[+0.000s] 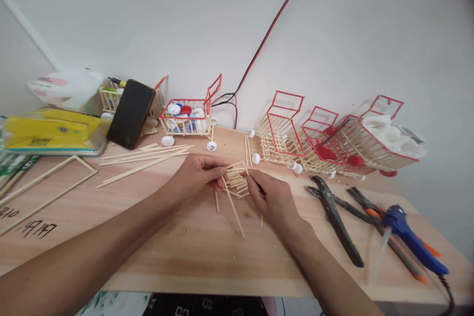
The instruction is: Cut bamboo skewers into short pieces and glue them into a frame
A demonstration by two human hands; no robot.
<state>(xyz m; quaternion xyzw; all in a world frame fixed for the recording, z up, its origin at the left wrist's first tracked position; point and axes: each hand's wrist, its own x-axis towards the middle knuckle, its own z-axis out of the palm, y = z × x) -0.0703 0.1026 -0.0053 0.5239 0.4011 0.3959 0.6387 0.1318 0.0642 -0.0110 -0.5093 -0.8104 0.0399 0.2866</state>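
Observation:
Near the middle of the wooden table, my left hand [198, 174] pinches the left side of a small lattice of wooden sticks [236, 181]. My right hand [271, 191] is closed at the lattice's right side, its fingertips on the sticks. One longer stick [234, 207] slants down from my left fingertips toward me. Short stick ends poke out below both hands. My fingers hide the lattice's outer edges, so I cannot tell how its sticks join there. Beyond my left hand several loose sticks [144, 158] lie on the table.
Small stick carts with red rims and bottle-cap wheels stand along the wall, including one holding caps [185, 117] and an unfilled one [283, 133]. A phone [131, 113] leans at left. Cutters [335, 222], pliers [385, 232] and a blue glue gun [414, 239] lie at right.

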